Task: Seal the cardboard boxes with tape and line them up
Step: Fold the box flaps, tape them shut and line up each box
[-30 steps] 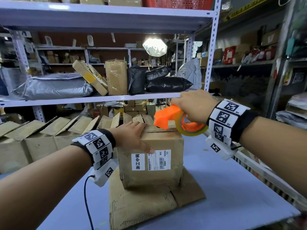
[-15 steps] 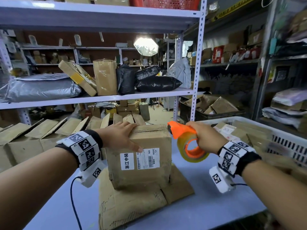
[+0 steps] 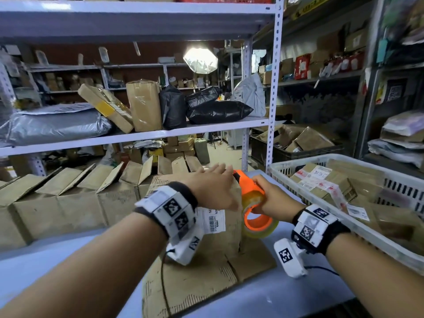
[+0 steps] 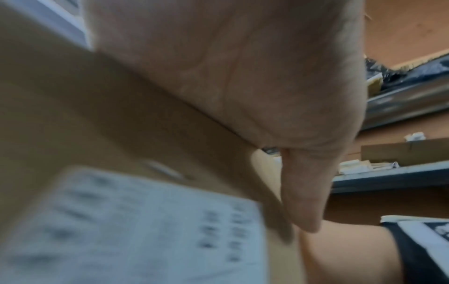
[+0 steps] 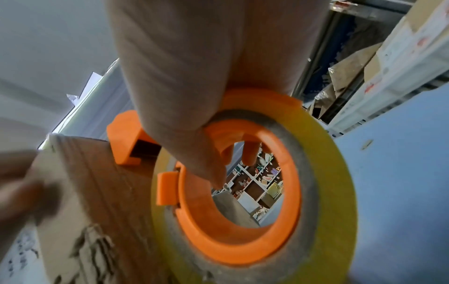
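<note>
A small cardboard box [image 3: 220,239] with a white shipping label stands on flattened cardboard [image 3: 195,283] on the blue table. My left hand [image 3: 213,189] lies flat on the box's top, fingers straight, thumb down over the front edge [image 4: 301,192]. My right hand [image 3: 270,198] grips an orange tape dispenser [image 3: 252,203] with a yellowish roll of tape [image 5: 316,173]. The dispenser's orange head [image 5: 126,138] sits against the box's right side near the top edge [image 5: 92,182].
A row of open cardboard boxes [image 3: 75,198] lines the table's back left. A white plastic crate [image 3: 344,203] of taped parcels stands at the right. Metal shelving [image 3: 137,134] with parcels and black bags rises behind the table.
My right hand has brought the dispenser down from above the box's top to its right side. My left hand slid rightwards across the top. The view has turned right.
</note>
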Tool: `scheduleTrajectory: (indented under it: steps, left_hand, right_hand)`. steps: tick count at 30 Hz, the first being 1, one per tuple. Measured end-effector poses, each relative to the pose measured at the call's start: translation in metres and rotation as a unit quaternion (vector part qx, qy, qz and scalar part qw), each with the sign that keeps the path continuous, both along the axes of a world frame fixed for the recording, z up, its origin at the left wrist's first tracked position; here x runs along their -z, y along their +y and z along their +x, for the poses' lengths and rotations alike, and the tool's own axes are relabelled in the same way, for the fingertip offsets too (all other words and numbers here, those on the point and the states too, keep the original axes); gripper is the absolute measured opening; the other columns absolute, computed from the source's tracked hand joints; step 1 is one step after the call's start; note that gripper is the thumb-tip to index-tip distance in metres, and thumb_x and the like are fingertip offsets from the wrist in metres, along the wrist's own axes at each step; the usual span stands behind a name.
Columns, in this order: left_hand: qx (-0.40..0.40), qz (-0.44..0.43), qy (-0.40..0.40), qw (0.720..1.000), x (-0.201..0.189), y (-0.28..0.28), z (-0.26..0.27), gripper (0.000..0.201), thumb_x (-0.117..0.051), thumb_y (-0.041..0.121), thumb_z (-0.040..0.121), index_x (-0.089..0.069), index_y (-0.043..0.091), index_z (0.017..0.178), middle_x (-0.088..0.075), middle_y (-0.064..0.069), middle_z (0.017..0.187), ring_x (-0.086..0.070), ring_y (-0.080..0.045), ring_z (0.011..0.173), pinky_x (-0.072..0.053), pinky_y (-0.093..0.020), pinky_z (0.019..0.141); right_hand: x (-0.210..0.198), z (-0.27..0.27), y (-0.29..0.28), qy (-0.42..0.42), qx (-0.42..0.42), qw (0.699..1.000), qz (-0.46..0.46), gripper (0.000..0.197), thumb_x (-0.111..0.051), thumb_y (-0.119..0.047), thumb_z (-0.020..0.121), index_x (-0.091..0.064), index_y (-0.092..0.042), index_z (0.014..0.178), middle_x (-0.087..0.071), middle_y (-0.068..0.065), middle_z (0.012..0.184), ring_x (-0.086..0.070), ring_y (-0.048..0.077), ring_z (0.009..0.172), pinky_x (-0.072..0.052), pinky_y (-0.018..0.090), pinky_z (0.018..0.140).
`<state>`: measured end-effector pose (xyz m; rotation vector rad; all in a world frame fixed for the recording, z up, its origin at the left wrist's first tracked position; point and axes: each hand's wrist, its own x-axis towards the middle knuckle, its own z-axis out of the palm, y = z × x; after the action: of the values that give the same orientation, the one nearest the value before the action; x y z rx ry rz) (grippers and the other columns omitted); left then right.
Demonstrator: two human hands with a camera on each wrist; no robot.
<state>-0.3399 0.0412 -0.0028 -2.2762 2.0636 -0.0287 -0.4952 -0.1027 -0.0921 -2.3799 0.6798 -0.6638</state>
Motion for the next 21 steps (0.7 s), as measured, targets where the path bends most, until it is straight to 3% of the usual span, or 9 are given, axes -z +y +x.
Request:
scheduleTrajectory:
  steps: [3,6,11,14,18,21]
  left_hand:
    - [-0.011,0.012,-0.005,1.0,0.0,-0.012,-0.016,0.12,-0.059,0.074,0.082,0.005,0.011,0.16,0.002,-0.013,0.169,0.001,-0.028,0.156,-0.004,-0.055,0.124]
    - [0.002,0.027,0.005,1.0,-0.006,-0.011,-0.01,0.118,-0.062,0.072,0.082,0.003,0.012,0.161,0.0,-0.012,0.169,0.0,-0.028,0.156,-0.002,-0.054,0.124]
    - [-0.026,0.062,0.042,0.997,-0.014,0.001,0.027,0.112,-0.065,0.075,0.078,0.008,0.046,0.157,0.006,0.008,0.169,0.0,-0.024,0.156,-0.006,-0.057,0.124]
    - [-0.03,0.033,0.054,0.998,-0.008,0.009,0.043,0.11,-0.062,0.083,0.072,0.002,0.052,0.156,-0.004,0.014,0.168,-0.011,-0.024,0.154,-0.014,-0.056,0.122]
    - [-0.018,0.013,0.043,0.999,-0.002,0.01,0.045,0.108,-0.059,0.086,0.071,-0.001,0.052,0.156,-0.018,0.011,0.163,-0.02,-0.023,0.148,-0.02,-0.048,0.119]
    - [-0.018,0.014,0.045,0.999,-0.003,0.012,0.043,0.107,-0.06,0.084,0.073,-0.002,0.051,0.156,-0.02,0.009,0.162,-0.021,-0.023,0.147,-0.02,-0.046,0.117]
  right_hand:
    - [0.002,-0.004,0.001,0.016,0.009,1.0,-0.021,0.055,-0.074,-0.003,0.081,-0.044,-0.019,0.125,-0.061,0.005,0.104,-0.059,0.023,0.089,-0.041,0.027,0.062]
    - [0.0,-0.007,-0.001,0.054,0.03,0.997,-0.045,0.062,-0.066,0.003,0.081,-0.041,-0.022,0.133,-0.059,0.004,0.095,-0.058,0.02,0.078,-0.036,0.025,0.054]
    - [0.0,-0.005,-0.003,0.064,0.022,0.996,-0.066,0.058,-0.062,0.006,0.082,-0.041,-0.024,0.127,-0.059,0.011,0.09,-0.056,0.02,0.065,-0.031,0.02,0.047]
    - [0.005,-0.002,-0.003,0.06,0.026,0.996,-0.059,0.06,-0.062,0.005,0.082,-0.038,-0.027,0.127,-0.057,0.005,0.077,-0.053,0.012,0.057,-0.029,0.016,0.043]
    - [0.012,-0.001,-0.002,0.04,0.034,0.998,-0.033,0.059,-0.062,0.004,0.081,-0.04,-0.028,0.125,-0.063,0.008,0.086,-0.062,0.02,0.068,-0.037,0.024,0.05]
    - [0.015,-0.003,-0.001,0.035,0.044,0.998,-0.026,0.058,-0.062,0.003,0.081,-0.04,-0.03,0.124,-0.063,0.003,0.087,-0.063,0.016,0.071,-0.038,0.023,0.05]
